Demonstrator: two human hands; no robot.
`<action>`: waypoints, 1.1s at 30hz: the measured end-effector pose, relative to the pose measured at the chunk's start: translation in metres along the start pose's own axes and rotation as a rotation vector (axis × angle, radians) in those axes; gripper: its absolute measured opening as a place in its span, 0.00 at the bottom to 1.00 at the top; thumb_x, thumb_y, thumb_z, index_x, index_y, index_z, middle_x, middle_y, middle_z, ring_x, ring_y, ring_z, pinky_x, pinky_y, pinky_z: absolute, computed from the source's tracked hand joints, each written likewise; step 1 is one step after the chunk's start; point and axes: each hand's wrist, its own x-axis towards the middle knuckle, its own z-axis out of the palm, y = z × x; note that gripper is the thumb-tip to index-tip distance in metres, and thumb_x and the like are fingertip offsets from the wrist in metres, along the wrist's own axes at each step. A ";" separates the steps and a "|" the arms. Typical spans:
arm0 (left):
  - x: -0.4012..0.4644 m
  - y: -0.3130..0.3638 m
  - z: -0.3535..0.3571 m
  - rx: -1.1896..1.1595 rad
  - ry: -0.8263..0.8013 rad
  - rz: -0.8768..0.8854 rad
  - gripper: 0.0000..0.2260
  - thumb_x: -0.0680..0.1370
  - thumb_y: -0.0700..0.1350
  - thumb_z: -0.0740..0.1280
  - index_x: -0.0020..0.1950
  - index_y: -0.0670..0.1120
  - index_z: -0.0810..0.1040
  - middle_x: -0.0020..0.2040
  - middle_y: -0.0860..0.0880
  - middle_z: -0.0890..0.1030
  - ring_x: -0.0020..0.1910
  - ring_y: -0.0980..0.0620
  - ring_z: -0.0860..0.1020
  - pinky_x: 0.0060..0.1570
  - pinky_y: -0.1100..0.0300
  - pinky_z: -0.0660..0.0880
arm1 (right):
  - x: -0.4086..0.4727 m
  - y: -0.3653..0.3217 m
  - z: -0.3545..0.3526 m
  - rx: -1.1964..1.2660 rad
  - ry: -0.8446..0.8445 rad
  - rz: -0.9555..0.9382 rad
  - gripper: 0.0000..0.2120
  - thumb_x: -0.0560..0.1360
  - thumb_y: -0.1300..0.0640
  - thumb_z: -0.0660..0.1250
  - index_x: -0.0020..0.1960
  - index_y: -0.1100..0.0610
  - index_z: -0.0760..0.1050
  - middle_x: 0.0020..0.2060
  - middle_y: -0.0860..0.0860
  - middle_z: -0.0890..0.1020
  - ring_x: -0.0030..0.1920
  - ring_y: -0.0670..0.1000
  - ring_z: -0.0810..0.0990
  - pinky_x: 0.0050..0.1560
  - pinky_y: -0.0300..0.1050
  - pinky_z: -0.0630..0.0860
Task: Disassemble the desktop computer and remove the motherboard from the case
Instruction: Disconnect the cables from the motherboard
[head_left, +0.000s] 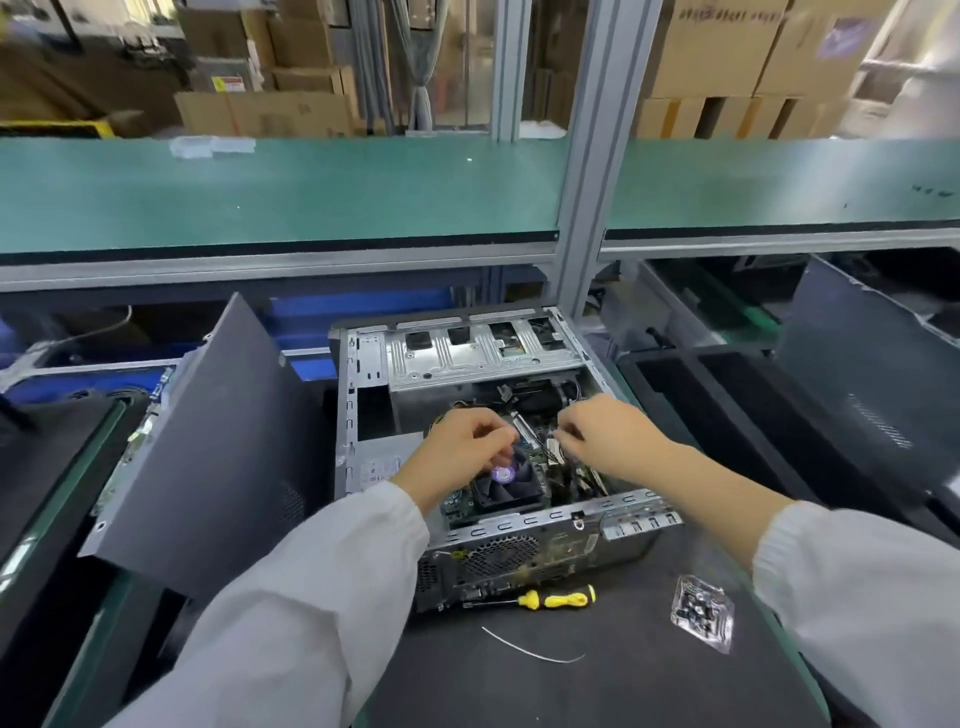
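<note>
Case (363, 415) lying open, side off; motherboard (457, 506) inside, fan atop.

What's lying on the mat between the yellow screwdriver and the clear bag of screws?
Nothing: in the head view the dark mat is bare between the screwdriver and the bag of screws. The thin white cable tie lies nearer, below that stretch.

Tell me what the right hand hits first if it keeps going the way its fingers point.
The right hand points left into the computer case. Probably the left hand's fingers come first, just across a small gap above the CPU cooler fan; depth is unclear.
</note>
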 end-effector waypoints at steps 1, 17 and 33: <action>0.009 0.000 0.007 -0.030 -0.013 -0.034 0.07 0.80 0.45 0.64 0.47 0.46 0.80 0.45 0.49 0.83 0.42 0.57 0.82 0.45 0.68 0.77 | 0.008 0.011 0.006 0.006 0.008 0.028 0.14 0.79 0.52 0.58 0.36 0.55 0.68 0.32 0.52 0.74 0.36 0.54 0.73 0.35 0.43 0.70; 0.154 0.003 0.113 -0.678 0.493 -0.471 0.14 0.77 0.46 0.69 0.50 0.33 0.80 0.52 0.35 0.81 0.53 0.37 0.80 0.59 0.43 0.75 | 0.057 0.076 0.055 0.122 0.357 0.125 0.11 0.81 0.55 0.52 0.54 0.57 0.72 0.50 0.53 0.73 0.52 0.55 0.70 0.50 0.47 0.67; 0.147 0.011 0.125 -0.627 0.440 -0.376 0.12 0.77 0.41 0.67 0.34 0.41 0.72 0.28 0.45 0.70 0.24 0.51 0.66 0.23 0.68 0.62 | 0.053 0.072 0.055 0.142 0.399 0.113 0.10 0.80 0.55 0.53 0.49 0.57 0.72 0.47 0.52 0.73 0.49 0.53 0.70 0.48 0.46 0.66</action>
